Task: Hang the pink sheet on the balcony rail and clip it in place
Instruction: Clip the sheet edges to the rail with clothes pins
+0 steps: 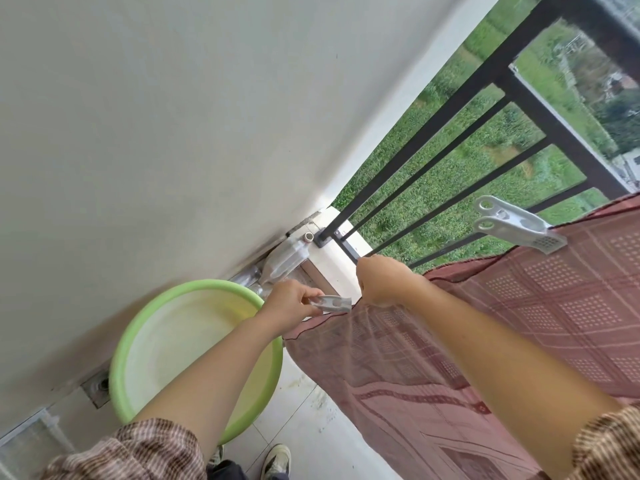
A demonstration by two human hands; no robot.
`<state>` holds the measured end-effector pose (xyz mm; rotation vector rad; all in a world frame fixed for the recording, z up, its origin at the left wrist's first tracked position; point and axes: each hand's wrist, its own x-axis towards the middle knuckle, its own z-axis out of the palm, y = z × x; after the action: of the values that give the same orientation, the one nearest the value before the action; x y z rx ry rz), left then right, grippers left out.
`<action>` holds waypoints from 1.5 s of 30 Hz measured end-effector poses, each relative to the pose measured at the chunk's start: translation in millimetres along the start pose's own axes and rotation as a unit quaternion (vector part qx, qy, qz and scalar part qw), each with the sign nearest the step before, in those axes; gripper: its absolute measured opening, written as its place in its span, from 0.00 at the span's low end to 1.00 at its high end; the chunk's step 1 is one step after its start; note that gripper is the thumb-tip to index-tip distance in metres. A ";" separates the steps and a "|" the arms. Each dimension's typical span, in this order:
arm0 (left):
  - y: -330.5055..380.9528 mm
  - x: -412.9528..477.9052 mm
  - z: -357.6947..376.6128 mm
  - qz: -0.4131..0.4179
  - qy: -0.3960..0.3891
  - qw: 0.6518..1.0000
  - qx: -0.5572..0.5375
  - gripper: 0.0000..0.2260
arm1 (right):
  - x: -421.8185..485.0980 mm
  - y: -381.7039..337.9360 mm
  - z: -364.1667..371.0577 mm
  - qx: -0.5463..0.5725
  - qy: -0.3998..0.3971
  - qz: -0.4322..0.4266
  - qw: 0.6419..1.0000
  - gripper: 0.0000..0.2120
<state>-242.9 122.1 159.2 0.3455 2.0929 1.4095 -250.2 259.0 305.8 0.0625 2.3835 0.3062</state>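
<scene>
The pink checked sheet point(467, 327) hangs draped over the black balcony rail point(540, 109), covering its near stretch. A large grey clip point(516, 225) is clamped on the sheet's top fold at the right. My left hand point(289, 306) grips a second grey clip point(332, 304), whose jaws touch the sheet's left edge. Just to its right, my right hand point(381, 280) clutches the sheet's upper left edge by the rail.
A light green basin point(138, 344) stands on the tiled floor under my left arm. Clear plastic bottles point(284, 261) lie in the corner by the white wall point(173, 133). A floor drain point(98, 386) sits left of the basin. My shoes point(275, 459) show at the bottom.
</scene>
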 end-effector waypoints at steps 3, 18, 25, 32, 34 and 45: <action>4.2 3.6 1.9 0.024 -0.016 0.999 0.032 0.10 | 0.8 -1.5 2.1 -0.010 0.001 -0.007 1.000 0.16; 20.1 17.2 -3.1 0.075 -0.071 0.983 0.149 0.05 | 3.2 6.7 10.8 -0.028 -0.058 -0.090 0.994 0.09; 24.7 23.8 1.7 0.078 -0.098 0.959 0.253 0.07 | 1.5 8.2 11.5 -0.042 -0.044 -0.096 0.994 0.08; 29.8 30.8 5.8 0.089 -0.113 0.946 0.292 0.09 | 0.3 7.3 7.5 -0.047 -0.040 -0.087 0.994 0.07; 27.2 32.2 3.6 0.092 -0.116 0.946 0.288 0.08 | -0.3 7.0 7.7 -0.046 -0.036 -0.082 0.995 0.08; 20.4 26.9 2.7 0.107 -0.097 0.943 0.299 0.07 | -2.2 4.7 6.3 -0.049 -0.023 -0.059 0.997 0.09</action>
<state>-264.8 146.3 168.3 0.9368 2.3247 0.7688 -244.5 264.5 303.9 -0.1140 2.3118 0.3610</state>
